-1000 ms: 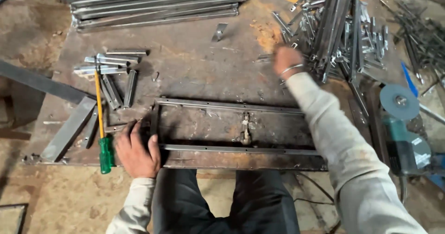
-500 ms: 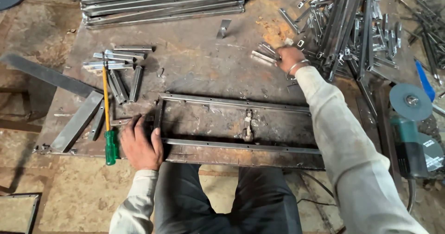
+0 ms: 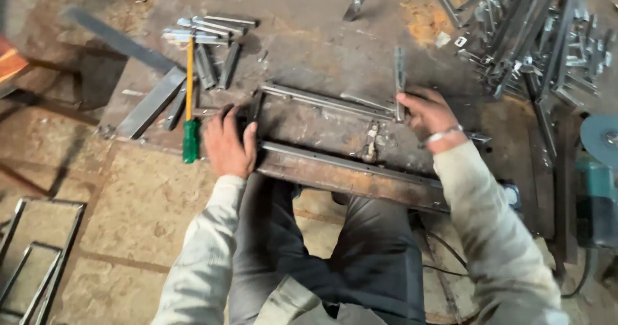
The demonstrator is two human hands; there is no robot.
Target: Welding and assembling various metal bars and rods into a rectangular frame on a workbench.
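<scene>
The long rectangular frame of grey steel bars (image 3: 335,132) lies flat on the rusty brown steel work plate (image 3: 309,48), right in front of the seated person's knees. Its two long rails and left end piece are in place, and a small metal latch piece (image 3: 371,139) sits across the middle between the rails. As I judge it, the frame is partly assembled: the right end looks open, and that is where the work now goes on.

The right hand (image 3: 428,114) grips a short flat steel strip (image 3: 400,83), fingers closed round its lower end, and holds it upright across the far rail near the right end of the frame. The left hand (image 3: 228,141) presses down on the frame's left end, fingers spread and flat rather than clenched, holding nothing.

Compared with half a second ago, the right hand has come back from the heap of loose steel bars and brackets (image 3: 534,42) at the far right, and now carries the strip to the frame. The left hand has stayed on the same corner.

Just left of that hand lies a screwdriver with a green handle and yellow shaft (image 3: 189,106), and beyond it a cluster of short cut steel pieces (image 3: 206,42). An angle grinder with a teal body (image 3: 599,183) rests at the right edge.
</scene>
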